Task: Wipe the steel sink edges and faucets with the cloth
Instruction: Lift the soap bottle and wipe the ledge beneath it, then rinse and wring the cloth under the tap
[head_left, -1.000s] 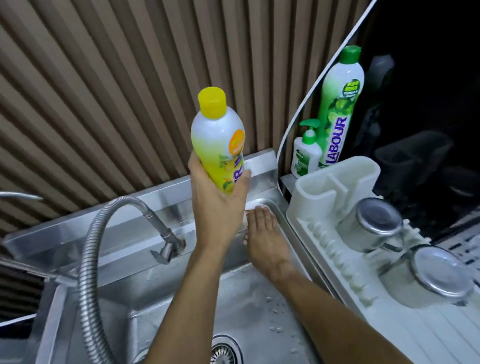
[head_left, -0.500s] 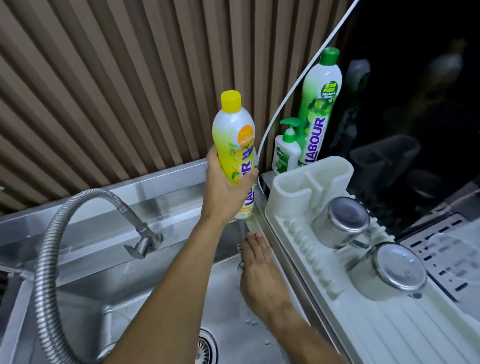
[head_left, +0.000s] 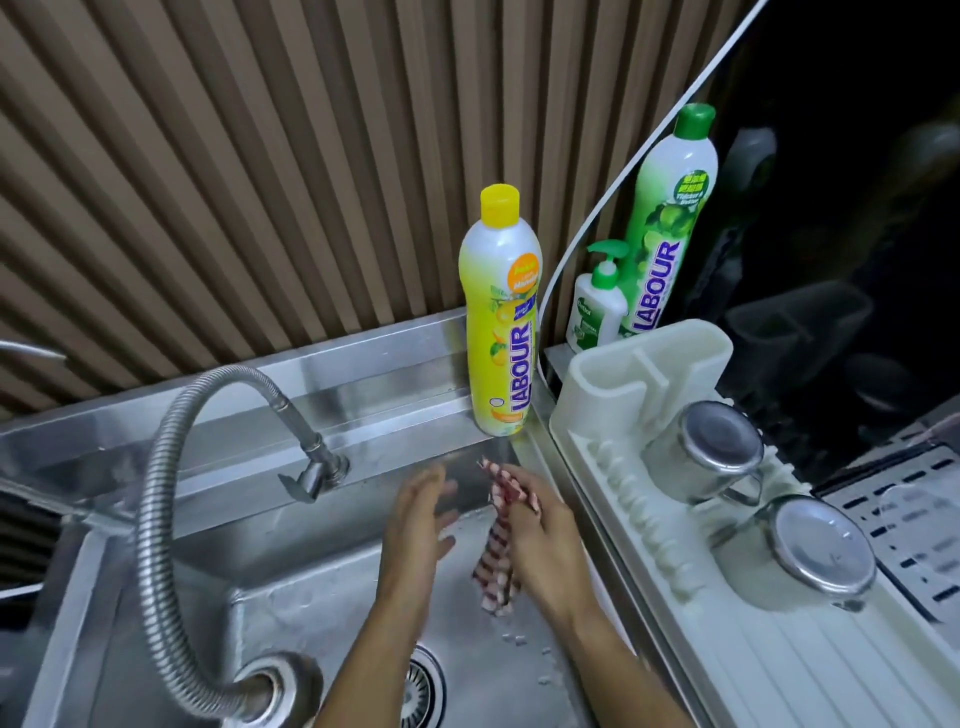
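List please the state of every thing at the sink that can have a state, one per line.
yellow bottle: upright on the sink ledge, cap on
green bottle: upright, cap on
pump bottle: upright
faucet: no water visibly running
cloth: bunched, hanging from the right hand
right hand: grips the cloth
left hand: open, blurred, holds nothing
two steel cups: tipped over on the white rack

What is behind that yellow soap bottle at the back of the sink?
Behind the yellow bottle you see the steel backsplash and brown ribbed wall panelling. The strip directly behind the bottle is covered, so nothing can be told there.
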